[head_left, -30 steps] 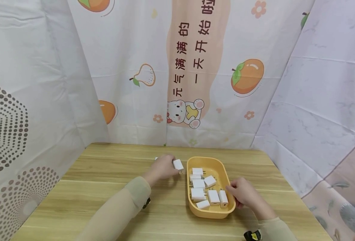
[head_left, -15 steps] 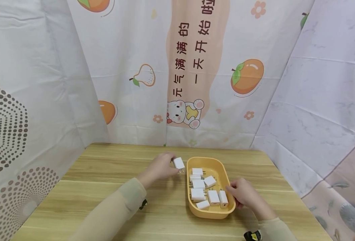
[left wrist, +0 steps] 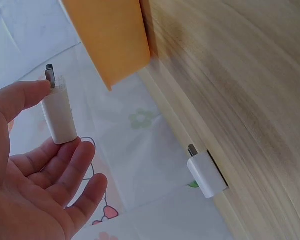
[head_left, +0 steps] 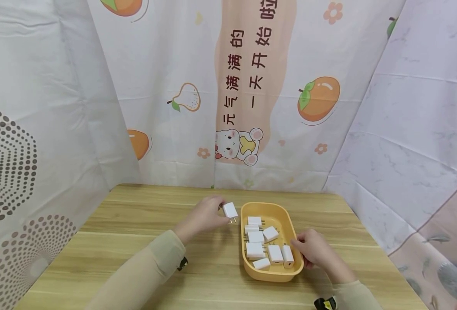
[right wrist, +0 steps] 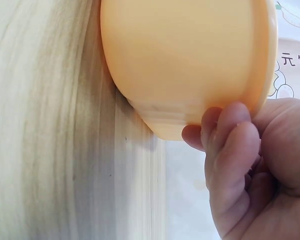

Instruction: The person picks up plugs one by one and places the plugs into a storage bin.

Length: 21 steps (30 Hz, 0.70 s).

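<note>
Between thumb and fingertips, my left hand (head_left: 206,217) pinches a white charger plug (head_left: 230,210), prongs pointing towards me, just left of the yellow plastic basket (head_left: 265,275). The left wrist view shows that plug (left wrist: 60,117) apart from the basket, with a second white charger plug (left wrist: 207,174) on the table; the head view does not show this second one, likely behind the hand. Several white charger plugs (head_left: 254,249) lie loose inside the basket, mostly towards its near end. My right hand (head_left: 316,249) grips the basket's right rim, fingers against its outer wall (right wrist: 185,55).
The wooden table (head_left: 143,241) ends at the back against a printed white curtain (head_left: 174,142). Fabric walls also close in the left and right sides. A dark band with a yellow mark (head_left: 325,303) is by the right sleeve.
My left hand and forearm have shifted slightly left, while the pinched charger plug has stayed near the basket's left side. A white bit beside that hand is now hidden. The right hand has not moved.
</note>
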Tool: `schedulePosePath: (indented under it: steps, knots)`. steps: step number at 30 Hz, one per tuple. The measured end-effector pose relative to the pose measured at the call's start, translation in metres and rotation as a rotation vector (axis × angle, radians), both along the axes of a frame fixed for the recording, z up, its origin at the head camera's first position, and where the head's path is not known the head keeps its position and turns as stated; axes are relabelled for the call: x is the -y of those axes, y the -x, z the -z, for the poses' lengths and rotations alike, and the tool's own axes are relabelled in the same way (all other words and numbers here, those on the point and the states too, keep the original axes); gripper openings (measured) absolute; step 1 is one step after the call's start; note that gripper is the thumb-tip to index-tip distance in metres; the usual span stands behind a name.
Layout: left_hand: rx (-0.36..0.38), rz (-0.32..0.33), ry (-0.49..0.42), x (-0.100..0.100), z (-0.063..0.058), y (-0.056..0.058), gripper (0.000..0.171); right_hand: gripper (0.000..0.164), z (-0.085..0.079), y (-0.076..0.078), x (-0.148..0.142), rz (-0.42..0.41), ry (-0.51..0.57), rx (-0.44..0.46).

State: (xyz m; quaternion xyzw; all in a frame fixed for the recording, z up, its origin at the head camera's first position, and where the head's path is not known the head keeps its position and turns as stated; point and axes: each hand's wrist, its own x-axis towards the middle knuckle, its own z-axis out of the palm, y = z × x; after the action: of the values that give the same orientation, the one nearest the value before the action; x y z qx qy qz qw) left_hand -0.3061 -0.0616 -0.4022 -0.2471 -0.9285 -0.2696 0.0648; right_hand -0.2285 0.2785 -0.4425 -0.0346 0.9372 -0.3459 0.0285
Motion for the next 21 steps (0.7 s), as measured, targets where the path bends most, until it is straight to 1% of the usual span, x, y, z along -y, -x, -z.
schedulePosePath:
  steps: [6,12,17,21]
  knots:
    - [0.001,0.038,-0.014,-0.006,0.001,-0.003,0.034,0.036,0.001,0.001,0.0,0.014,0.006,0.002]
    - [-0.003,0.076,-0.008,-0.02,0.007,-0.007,0.038,0.036,0.002,0.0,0.001,0.017,0.011,0.002]
    - [0.036,0.105,0.018,-0.034,0.007,-0.014,0.044,0.034,0.001,0.0,0.001,0.015,0.012,0.008]
    - [0.019,0.121,0.066,-0.046,0.007,-0.021,0.045,0.034,0.0,0.0,0.001,0.027,0.01,0.014]
